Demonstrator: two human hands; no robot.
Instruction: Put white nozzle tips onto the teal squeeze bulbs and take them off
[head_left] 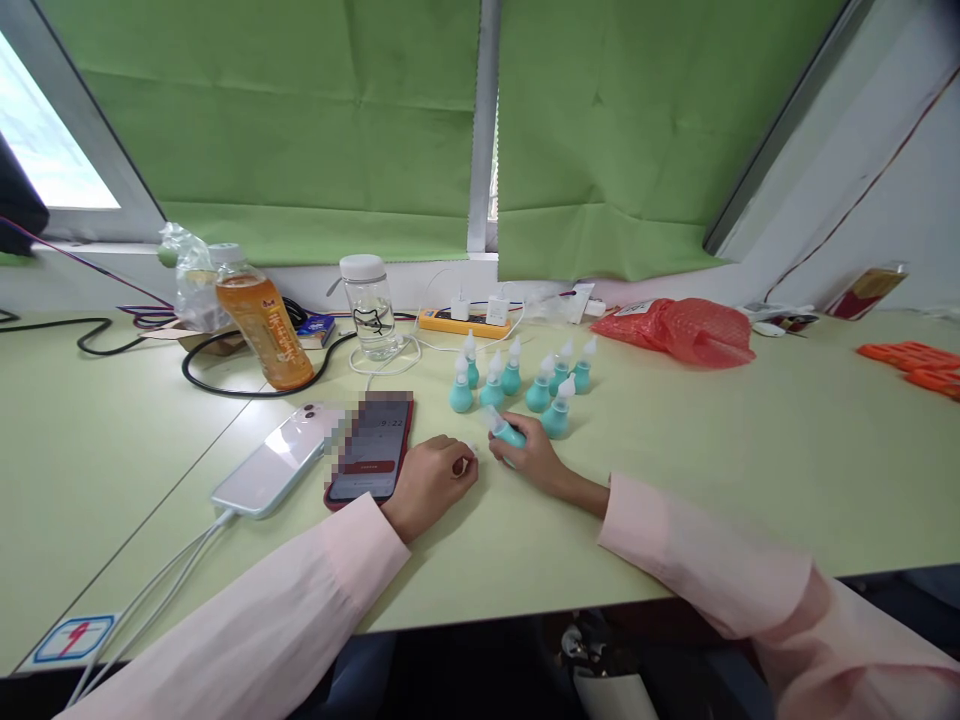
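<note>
My right hand is wrapped round a teal bulb nasal aspirator, which tilts with its clear nozzle up and to the left. Just left of it, my left hand is closed in a pinch over the table. A tiny whitish bit shows at its fingertips, too small to name. Beyond both hands stand several more teal bulb aspirators with pale pointed tips, upright in a loose cluster. The nearest standing aspirator is right behind my right hand.
Beside my left forearm lie a lit phone and a pale-cased phone with white cables. Farther back are an orange drink bottle, a clear jar, a yellow power strip and a red plastic bag. Orange pieces lie far right.
</note>
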